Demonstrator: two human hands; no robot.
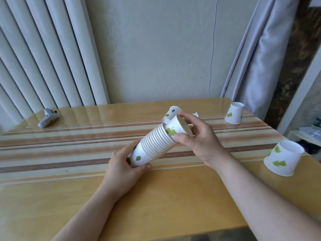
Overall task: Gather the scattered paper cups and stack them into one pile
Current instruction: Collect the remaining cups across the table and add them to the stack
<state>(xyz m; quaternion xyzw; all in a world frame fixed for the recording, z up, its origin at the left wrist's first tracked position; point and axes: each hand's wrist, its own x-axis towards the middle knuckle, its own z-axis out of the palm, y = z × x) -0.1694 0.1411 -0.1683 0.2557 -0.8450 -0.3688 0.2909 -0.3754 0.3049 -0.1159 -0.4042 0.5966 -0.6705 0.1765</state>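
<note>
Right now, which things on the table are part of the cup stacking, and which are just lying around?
Part of the job:
- stack of cups, held by the left hand and right hand
- loose cup behind the stack
- far right cup, upside down
- near right cup, upside down

Lying about:
- game controller

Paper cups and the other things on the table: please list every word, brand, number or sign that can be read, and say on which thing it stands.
None can be read.
Stack of cups, held by the left hand and right hand: green leaf prints only.
Two loose cups: leaf prints; the far one has a dark mark, too small to read.
White controller: dark buttons, no readable marks.
</note>
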